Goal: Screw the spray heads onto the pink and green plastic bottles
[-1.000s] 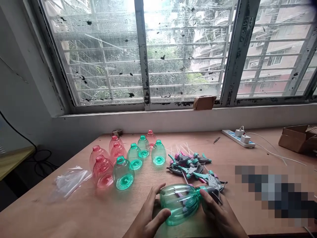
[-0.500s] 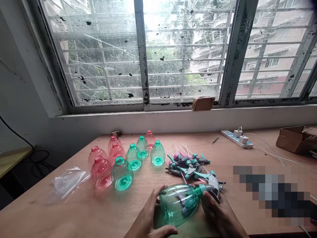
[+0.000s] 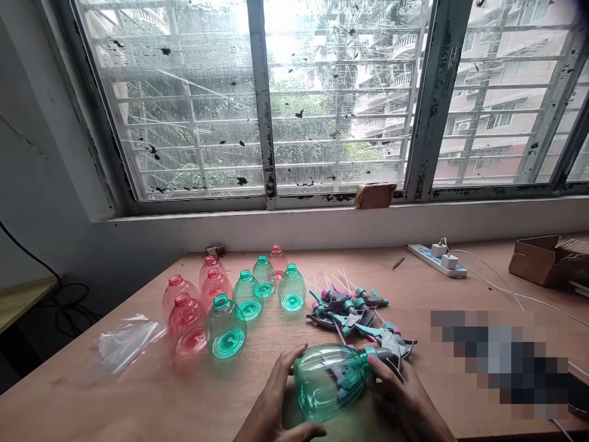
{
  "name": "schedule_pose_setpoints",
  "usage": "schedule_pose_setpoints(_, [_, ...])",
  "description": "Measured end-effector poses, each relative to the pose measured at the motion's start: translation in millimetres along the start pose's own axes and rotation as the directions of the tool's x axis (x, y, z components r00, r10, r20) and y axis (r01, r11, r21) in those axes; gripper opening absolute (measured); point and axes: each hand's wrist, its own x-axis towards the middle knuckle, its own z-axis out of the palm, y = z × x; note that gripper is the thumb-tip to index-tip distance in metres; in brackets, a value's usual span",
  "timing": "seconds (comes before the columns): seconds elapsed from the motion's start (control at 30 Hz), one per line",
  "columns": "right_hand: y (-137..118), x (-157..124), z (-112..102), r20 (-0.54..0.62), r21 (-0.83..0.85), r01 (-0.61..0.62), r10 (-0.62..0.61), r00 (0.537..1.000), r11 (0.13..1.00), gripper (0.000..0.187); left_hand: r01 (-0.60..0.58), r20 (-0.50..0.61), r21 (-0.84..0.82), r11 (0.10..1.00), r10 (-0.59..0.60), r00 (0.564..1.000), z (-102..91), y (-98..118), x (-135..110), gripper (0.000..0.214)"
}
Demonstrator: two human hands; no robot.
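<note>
A clear green plastic bottle lies on its side between my hands, its neck pointing right. My left hand cups its base, thumb below and fingers above. At the neck, my right hand closes around the teal collar of a trigger spray head, which sits at the bottle's mouth. How far the collar is screwed on cannot be made out. Just behind the bottle lies a pile of grey, teal and pink spray heads with thin white tubes.
Several green bottles and red bottles stand upright at the left. Beside them lies a clear plastic bag. A power strip with plugs, a cardboard box and a pixelated dark object are at the right.
The bottle's neck and my right hand have shifted slightly left, with my right fingers moved a little around the collar. The whole view has tilted slightly.
</note>
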Motion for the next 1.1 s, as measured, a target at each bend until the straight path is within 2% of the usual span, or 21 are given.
schedule_pose_setpoints(0.17, [1, 2, -3, 0.009, -0.056, 0.008, -0.007, 1.0, 0.998, 0.053, -0.075, -0.007, 0.027, 0.997, 0.076, 0.997, 1.9, -10, 1, 0.099])
schedule_pose_setpoints(0.3, [1, 2, -4, -0.031, -0.073, 0.011, -0.013, 0.999, 0.997, 0.054, -0.021, 0.014, -0.038, 0.999, 0.022, 1.0, 2.2, -16, 2, 0.118])
schedule_pose_setpoints(0.33, [1, 2, -3, -0.049, -0.077, 0.008, -0.011, 0.999, 0.997, 0.055, 0.006, 0.016, -0.05, 0.999, -0.005, 1.0, 1.5, -16, 2, 0.118])
schedule_pose_setpoints(0.4, [1, 0, -1, -0.067, -0.084, -0.003, -0.002, 0.998, 0.996, 0.055, 0.05, 0.019, -0.057, 0.997, -0.049, 0.999, -0.4, -16, 1, 0.104])
schedule_pose_setpoints(0.47, [1, 0, 1, -0.045, -0.076, -0.009, 0.005, 0.999, 0.997, 0.055, 0.077, 0.04, -0.034, 0.996, -0.075, 0.996, -1.9, -16, 1, 0.091])
schedule_pose_setpoints(0.6, [0, 0, 4, 0.011, -0.039, 0.006, -0.005, 1.0, 0.999, 0.056, 0.086, 0.081, 0.009, 0.996, -0.086, 0.993, -2.4, -15, 0, 0.101])
schedule_pose_setpoints(0.73, [-1, 0, 3, 0.058, -0.057, 0.024, -0.021, 0.998, 0.998, 0.055, 0.027, 0.061, 0.0, 1.0, -0.027, 0.998, -0.8, -10, 0, 0.105])
schedule_pose_setpoints(0.87, [-1, 0, 1, 0.051, -0.101, 0.005, 0.0, 0.999, 0.995, 0.059, 0.002, 0.024, 0.059, 0.998, -0.003, 1.0, 1.4, -11, 0, 0.105])
schedule_pose_setpoints(1.0, [1, 0, 0, 0.063, -0.127, 0.023, -0.015, 0.998, 0.992, 0.059, -0.02, 0.071, -0.112, 0.993, 0.028, 0.997, 0.3, -16, 1, 0.123])
schedule_pose_setpoints(1.1, [3, 1, -1, 0.06, -0.122, 0.031, -0.024, 0.998, 0.992, 0.058, 0.115, 0.066, -0.207, 0.972, -0.103, 0.992, -2.6, -10, 2, 0.1])
